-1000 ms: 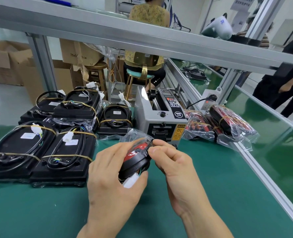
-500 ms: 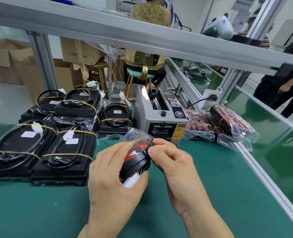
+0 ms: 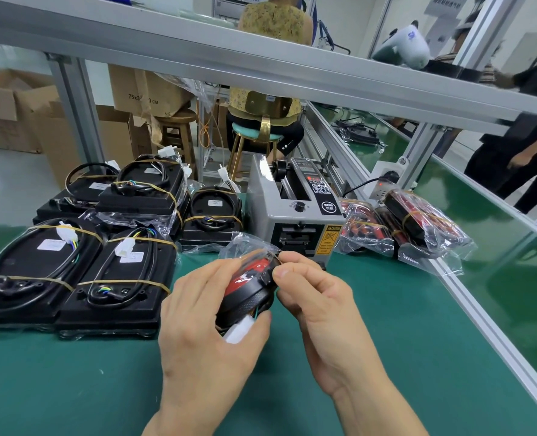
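Several batches share your green surface (image 3: 386,357): banded black housings (image 3: 113,278) crowd the left, a grey tape dispenser (image 3: 292,215) stands at centre, and bagged red lamps (image 3: 411,228) lie to its right. You hold a red-lens lamp (image 3: 251,287) above the surface, just in front of the dispenser. Your left hand (image 3: 204,328) wraps its grip round the black body, fingers curled, while your right hand (image 3: 320,303) pinches the clear bag (image 3: 245,243) at the lamp's upper rim. The film covers only the lamp's top and the white connector (image 3: 240,332) pokes out bare below, so the bagging looks barely half done, with closing left to do.
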A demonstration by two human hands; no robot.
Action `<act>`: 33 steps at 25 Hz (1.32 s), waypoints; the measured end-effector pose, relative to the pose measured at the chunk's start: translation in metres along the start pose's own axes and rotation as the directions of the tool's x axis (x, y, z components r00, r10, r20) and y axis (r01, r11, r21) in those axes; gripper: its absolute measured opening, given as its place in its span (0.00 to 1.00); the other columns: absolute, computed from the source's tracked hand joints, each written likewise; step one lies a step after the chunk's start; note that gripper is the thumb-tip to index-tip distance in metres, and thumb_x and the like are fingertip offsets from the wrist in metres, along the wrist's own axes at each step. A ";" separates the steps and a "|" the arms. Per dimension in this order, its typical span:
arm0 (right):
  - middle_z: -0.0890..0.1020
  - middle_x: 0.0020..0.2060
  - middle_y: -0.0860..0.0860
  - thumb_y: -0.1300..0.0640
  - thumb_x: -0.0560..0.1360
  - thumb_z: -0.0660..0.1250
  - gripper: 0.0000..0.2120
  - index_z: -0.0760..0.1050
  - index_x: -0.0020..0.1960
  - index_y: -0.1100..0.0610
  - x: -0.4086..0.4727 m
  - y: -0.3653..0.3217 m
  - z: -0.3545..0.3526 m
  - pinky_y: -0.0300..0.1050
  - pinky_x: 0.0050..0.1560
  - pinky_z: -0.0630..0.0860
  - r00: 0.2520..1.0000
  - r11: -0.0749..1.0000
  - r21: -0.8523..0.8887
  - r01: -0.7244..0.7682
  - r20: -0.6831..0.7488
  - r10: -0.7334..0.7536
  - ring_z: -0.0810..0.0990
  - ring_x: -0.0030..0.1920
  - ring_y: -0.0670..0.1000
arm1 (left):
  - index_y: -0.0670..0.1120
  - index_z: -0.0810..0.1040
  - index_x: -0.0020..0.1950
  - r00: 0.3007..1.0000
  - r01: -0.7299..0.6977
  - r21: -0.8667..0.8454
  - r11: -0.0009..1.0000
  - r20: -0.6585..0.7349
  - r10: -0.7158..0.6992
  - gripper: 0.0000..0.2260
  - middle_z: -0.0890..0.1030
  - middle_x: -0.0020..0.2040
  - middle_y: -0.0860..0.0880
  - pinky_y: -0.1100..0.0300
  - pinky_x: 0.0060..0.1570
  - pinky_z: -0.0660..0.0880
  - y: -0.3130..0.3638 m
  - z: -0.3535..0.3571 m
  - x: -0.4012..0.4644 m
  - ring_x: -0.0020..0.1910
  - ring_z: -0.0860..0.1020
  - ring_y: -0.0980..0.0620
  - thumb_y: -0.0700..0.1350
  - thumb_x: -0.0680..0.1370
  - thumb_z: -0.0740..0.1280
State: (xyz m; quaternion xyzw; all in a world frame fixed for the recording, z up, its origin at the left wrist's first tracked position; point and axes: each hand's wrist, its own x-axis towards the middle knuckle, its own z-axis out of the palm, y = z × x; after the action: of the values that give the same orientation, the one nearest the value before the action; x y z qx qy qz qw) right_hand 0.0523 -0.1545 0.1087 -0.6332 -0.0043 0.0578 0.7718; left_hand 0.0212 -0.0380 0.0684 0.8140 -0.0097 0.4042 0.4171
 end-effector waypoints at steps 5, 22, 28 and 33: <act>0.79 0.53 0.46 0.62 0.69 0.72 0.07 0.83 0.33 0.56 0.000 0.000 0.000 0.47 0.64 0.70 0.999 0.996 -0.082 0.029 -0.024 -0.031 0.78 0.53 0.43 | 0.46 0.80 0.59 1.000 0.006 -0.016 1.000 -0.003 -0.006 0.23 0.79 0.54 0.52 0.42 0.53 0.75 0.001 0.000 0.001 0.55 0.77 0.48 0.51 0.65 0.67; 0.79 0.52 0.45 0.63 0.71 0.71 0.07 0.82 0.35 0.57 0.002 0.002 -0.002 0.47 0.55 0.70 1.000 1.000 0.011 -0.009 0.019 0.009 0.75 0.46 0.45 | 0.44 0.80 0.59 0.999 0.044 -0.020 0.999 0.007 -0.044 0.24 0.79 0.55 0.50 0.42 0.54 0.74 0.000 0.001 -0.001 0.56 0.77 0.47 0.52 0.65 0.67; 0.77 0.47 0.44 0.61 0.70 0.73 0.11 0.81 0.29 0.54 0.000 -0.006 -0.001 0.41 0.55 0.69 0.999 0.995 -0.101 0.010 0.045 -0.005 0.76 0.40 0.39 | 0.45 0.80 0.60 0.999 0.045 -0.028 0.999 0.005 -0.045 0.25 0.79 0.55 0.50 0.42 0.53 0.74 -0.001 0.001 -0.002 0.57 0.77 0.45 0.52 0.65 0.67; 0.79 0.50 0.44 0.62 0.69 0.72 0.07 0.82 0.33 0.56 -0.002 -0.003 0.001 0.44 0.61 0.72 0.997 0.984 -0.160 0.079 0.002 -0.080 0.79 0.51 0.40 | 0.45 0.80 0.59 1.000 0.028 -0.034 0.999 0.001 -0.028 0.24 0.79 0.55 0.51 0.42 0.52 0.75 0.000 0.004 -0.002 0.56 0.77 0.46 0.51 0.65 0.67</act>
State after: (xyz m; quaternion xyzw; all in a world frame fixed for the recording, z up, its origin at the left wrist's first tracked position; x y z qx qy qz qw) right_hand 0.0503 -0.1548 0.1121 -0.6927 -0.0325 0.0248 0.7201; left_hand 0.0227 -0.0413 0.0656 0.8070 -0.0053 0.3976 0.4367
